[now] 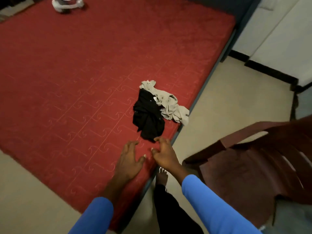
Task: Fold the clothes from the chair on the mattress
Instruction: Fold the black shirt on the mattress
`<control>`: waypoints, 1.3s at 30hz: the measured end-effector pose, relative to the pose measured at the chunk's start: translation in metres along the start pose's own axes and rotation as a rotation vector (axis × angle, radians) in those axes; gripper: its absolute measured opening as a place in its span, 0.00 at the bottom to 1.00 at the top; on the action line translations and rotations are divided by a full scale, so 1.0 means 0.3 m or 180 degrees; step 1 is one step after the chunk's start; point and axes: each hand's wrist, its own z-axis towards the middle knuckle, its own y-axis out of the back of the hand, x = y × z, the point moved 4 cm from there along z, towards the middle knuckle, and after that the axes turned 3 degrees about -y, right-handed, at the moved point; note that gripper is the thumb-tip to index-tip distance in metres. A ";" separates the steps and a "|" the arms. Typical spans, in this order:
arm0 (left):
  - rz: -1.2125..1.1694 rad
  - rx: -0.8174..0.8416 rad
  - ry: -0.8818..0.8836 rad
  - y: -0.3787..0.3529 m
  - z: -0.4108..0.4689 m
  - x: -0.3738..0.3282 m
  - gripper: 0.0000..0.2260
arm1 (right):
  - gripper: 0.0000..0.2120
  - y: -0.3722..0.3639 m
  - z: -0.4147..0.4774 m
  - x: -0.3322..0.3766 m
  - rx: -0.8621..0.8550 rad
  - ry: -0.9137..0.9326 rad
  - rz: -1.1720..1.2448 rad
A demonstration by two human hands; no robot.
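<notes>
Beige tiled floor (228, 98) is running along the right side and the near left corner, and a big red mattress (67, 73) with a swirly stitched pattern is lying flat on it, taking up most of what we're seeing. We're standing at its near right edge, looking down.

The clothes are sitting on the mattress, close to that right edge. We're looking at a black garment (148, 119) crumpled in a heap, and a light grey garment (168, 105) bunched up right against it on the far right side, one corner of it reaching just about to the mattress edge. Neither one is folded.

Our left hand (130, 159) is hovering over the red cover just short of the black garment, fingers spread wide and slightly bent, holding nothing. Our right hand (164, 154) is reaching in beside it, fingers loosely curled and not gripping anything, fingertips right at the near edge of the black cloth. We can't tell if they're touching it. Both arms are wearing blue sleeves (211, 208).

A dark brown plastic chair (253, 166) is standing on the floor to our right, just beside the mattress. Our bare foot (162, 176) is showing between the two arms. Something white and grey (67, 4) is sitting at the far top edge, too cropped to identify.
</notes>
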 end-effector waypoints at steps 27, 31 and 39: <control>-0.1747 -0.1501 0.0271 0.211 0.418 0.005 0.41 | 0.16 0.067 0.508 0.371 0.0342 0.1286 0.0767; -0.1741 -0.1352 -0.0565 0.393 0.283 -0.060 0.38 | 0.17 0.111 0.348 0.567 0.0699 0.1832 0.0199; -0.1003 -0.1221 -0.1061 0.759 -0.062 -0.096 0.24 | 0.14 0.231 -0.010 0.881 0.0029 0.2418 -0.0722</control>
